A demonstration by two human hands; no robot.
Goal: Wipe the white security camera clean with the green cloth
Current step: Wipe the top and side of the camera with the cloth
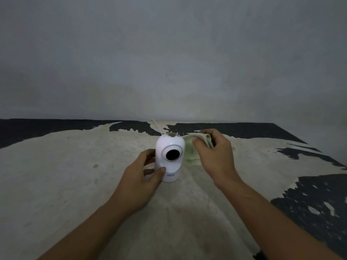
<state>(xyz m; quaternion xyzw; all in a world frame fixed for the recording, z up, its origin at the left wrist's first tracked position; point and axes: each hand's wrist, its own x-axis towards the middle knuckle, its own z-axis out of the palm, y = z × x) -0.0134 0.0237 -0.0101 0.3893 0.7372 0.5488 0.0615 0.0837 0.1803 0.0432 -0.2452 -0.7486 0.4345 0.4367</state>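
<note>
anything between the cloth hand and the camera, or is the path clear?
Nothing visible blocks it. The right hand holds the green cloth right beside the white security camera, with no object between. The left hand steadies the base on the opposite side.

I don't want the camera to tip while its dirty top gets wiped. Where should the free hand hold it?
Low on the base of the white security camera, from its left side, as the left hand does now. It stands upright, the lens sits higher, and the right hand brings the green cloth from the right.
</note>
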